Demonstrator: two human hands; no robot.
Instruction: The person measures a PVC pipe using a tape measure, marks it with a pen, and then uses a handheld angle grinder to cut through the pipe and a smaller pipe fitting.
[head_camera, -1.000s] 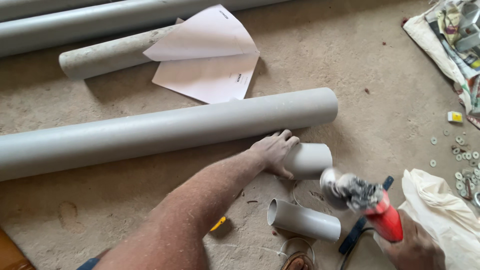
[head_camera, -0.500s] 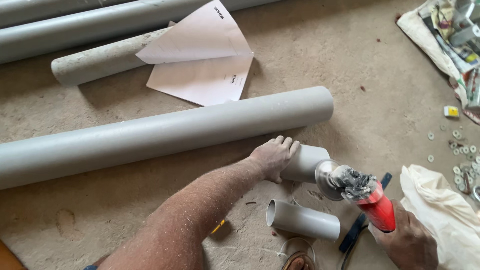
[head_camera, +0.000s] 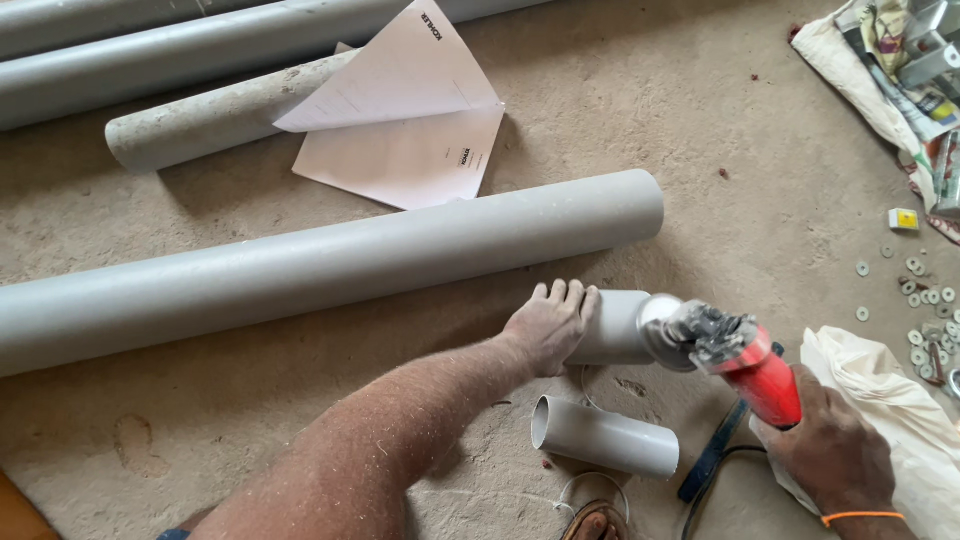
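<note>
My left hand (head_camera: 553, 322) rests flat on a short grey pipe piece (head_camera: 620, 327) lying on the dusty floor, pinning it down. My right hand (head_camera: 835, 450) grips a red angle grinder (head_camera: 745, 358); its dusty disc head sits at the right end of that short piece. A second short grey pipe piece (head_camera: 605, 437) lies loose just in front, open end toward the left. A long grey pipe (head_camera: 330, 265) lies across the floor just behind my left hand.
More grey pipes (head_camera: 210, 115) and white folded paper sheets (head_camera: 405, 120) lie at the back. A white cloth (head_camera: 890, 400) is at the right, with several metal washers (head_camera: 925, 300) and a cluttered cloth (head_camera: 900, 60) beyond. A black cable (head_camera: 715, 455) trails from the grinder.
The grinder head has moved left, up against the end of the short pipe piece. My left hand stays pressed on that piece.
</note>
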